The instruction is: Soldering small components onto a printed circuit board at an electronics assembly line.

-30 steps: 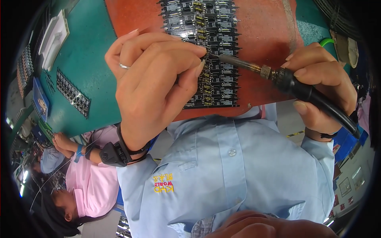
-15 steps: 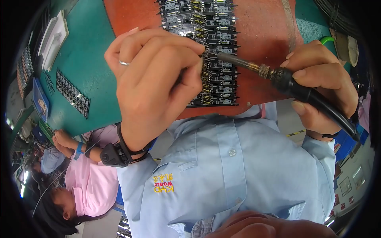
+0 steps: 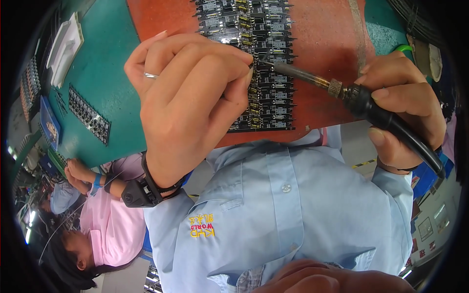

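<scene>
Fingers (image 3: 229, 73) of left hand (image 3: 190, 97) pinched closed at black circuit panel (image 3: 266, 63); pinched item too small to tell. Right hand (image 3: 405, 107) grips soldering iron (image 3: 342, 90), tip at left fingertips.

Black-handled soldering iron (image 3: 361, 100) with slim grey metal shaft lay slanted, tip down-left against board, thick black cable trailing off lower right; gripped at handle in right hand (image 3: 403, 107). Black rectangular circuit-board panel (image 3: 266, 63), rows of small repeated modules with yellow parts and silver pins, lay flat on orange-red mat, partly covered by left hand (image 3: 190, 102), fingertips pinched beside iron tip.
</scene>
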